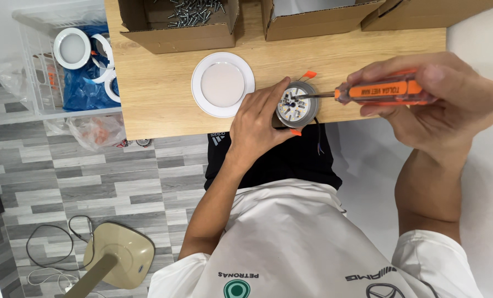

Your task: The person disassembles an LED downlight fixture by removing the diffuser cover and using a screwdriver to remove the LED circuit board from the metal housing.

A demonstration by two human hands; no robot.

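At the near edge of the wooden surface [158,94], your left hand [257,124] is wrapped around a round grey lamp housing [297,104], fingers curled on its left side and thumb under its lower rim. The housing sits open face up, showing a white circuit disc [293,106] with small components. Orange spring clips [309,74] project from its upper right and lower edge, and thin wires [317,140] hang from it over the surface edge.

Your right hand [434,102] is closed firmly around the orange handle of a screwdriver [379,92]. The tool lies nearly level, pointing left, and its metal shaft reaches over the housing rim with the tip resting on the circuit disc. Whether the tip is seated in a screw cannot be told.

Just left of the housing and your left hand lies a white round lamp cover [223,84], flat on the surface, not touching the housing. Along the far edge stand open cardboard boxes; the left box [175,33] holds loose metal screws [194,11], the middle box [313,22] shows a pale interior.

Beside the surface on the left, a clear plastic crate [36,60] holds more white round covers [72,48] and blue plastic bags [83,91]. On the grey tiled floor [92,182] rest a crumpled clear bag [92,131], a beige fan base [119,254] and a dark cable [48,243].
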